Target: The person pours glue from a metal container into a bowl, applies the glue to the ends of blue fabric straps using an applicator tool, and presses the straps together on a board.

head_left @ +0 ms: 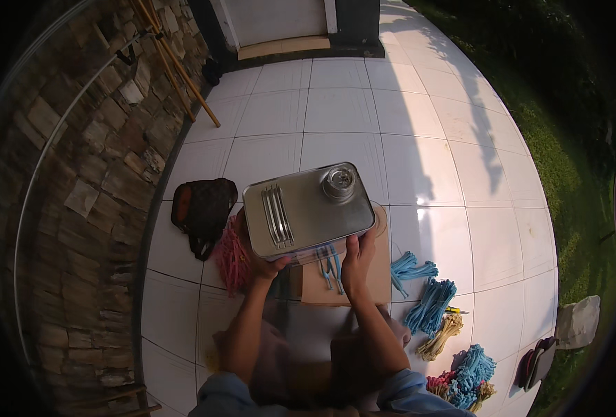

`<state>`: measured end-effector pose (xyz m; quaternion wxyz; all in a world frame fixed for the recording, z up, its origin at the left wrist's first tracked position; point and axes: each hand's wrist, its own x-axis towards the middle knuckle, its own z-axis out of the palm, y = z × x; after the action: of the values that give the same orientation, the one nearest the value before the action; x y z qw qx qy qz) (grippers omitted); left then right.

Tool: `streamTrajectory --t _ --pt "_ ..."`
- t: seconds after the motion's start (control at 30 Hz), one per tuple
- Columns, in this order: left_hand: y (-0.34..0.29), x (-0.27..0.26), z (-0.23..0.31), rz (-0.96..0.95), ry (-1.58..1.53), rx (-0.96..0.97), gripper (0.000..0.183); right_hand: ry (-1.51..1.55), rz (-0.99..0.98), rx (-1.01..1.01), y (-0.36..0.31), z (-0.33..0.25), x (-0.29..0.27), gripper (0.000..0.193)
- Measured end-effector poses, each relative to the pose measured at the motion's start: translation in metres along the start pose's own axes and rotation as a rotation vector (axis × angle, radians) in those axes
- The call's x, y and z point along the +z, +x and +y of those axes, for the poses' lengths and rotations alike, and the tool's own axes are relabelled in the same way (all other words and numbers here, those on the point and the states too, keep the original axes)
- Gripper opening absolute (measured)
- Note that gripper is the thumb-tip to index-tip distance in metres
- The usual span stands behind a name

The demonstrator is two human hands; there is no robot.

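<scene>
Between my two hands is a rectangular silver metal can (308, 208), its top turned up toward me, with a round cap at the far right corner and a ribbed metal handle on the left. My left hand (268, 265) grips its near left side, and most of those fingers are hidden beneath. On the near right edge my right hand (358, 260) is closed, thumb on the side. Under the can lies a brown board (325, 290) with light blue cords (330, 270) on it. A bundle of pink-red cords (231, 260) shows beside my left hand.
A dark bag (204, 212) sits left of the can. Bundles of blue cord (429, 306), beige cord (441, 337) and mixed cords (471, 375) lie on the white tiles at right, near a yellow-handled tool (455, 310). A stone wall (86, 194) borders the left; grass (565, 208) the right.
</scene>
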<state>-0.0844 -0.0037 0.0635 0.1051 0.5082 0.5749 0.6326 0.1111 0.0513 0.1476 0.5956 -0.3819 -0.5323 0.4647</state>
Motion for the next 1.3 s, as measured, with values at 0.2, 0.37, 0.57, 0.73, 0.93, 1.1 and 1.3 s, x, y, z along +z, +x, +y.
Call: streamTrajectory --t 0.2,0.37,0.57,0.73,0.93,1.1,1.3 --pt "-0.025 -0.054 0.016 0.214 0.036 -0.090 0.115 0.137 -0.211 -0.039 -0.015 -0.015 0.053 0.056" --pt "-0.016 -0.120 0.055 0.449 0.012 0.047 0.114 0.088 -0.511 0.115 -0.042 -0.009 0.109 0.053" --pt "-0.048 -0.249 0.027 0.385 0.120 -0.033 0.115 0.322 -0.785 0.383 -0.105 0.034 0.202 0.055" --pt "-0.107 -0.331 -0.007 0.312 0.226 -0.263 0.113 0.168 -0.963 0.535 -0.165 0.081 0.274 0.061" --pt "-0.187 -0.367 -0.067 0.399 0.265 -0.459 0.125 0.093 -1.171 0.615 -0.219 0.156 0.323 0.052" --pt "-0.214 -0.370 -0.098 0.379 0.202 -0.528 0.124 0.028 -1.226 0.464 -0.239 0.197 0.331 0.046" --pt "-0.224 -0.366 -0.114 0.357 0.241 -0.586 0.118 0.003 -1.219 0.512 -0.242 0.215 0.326 0.046"
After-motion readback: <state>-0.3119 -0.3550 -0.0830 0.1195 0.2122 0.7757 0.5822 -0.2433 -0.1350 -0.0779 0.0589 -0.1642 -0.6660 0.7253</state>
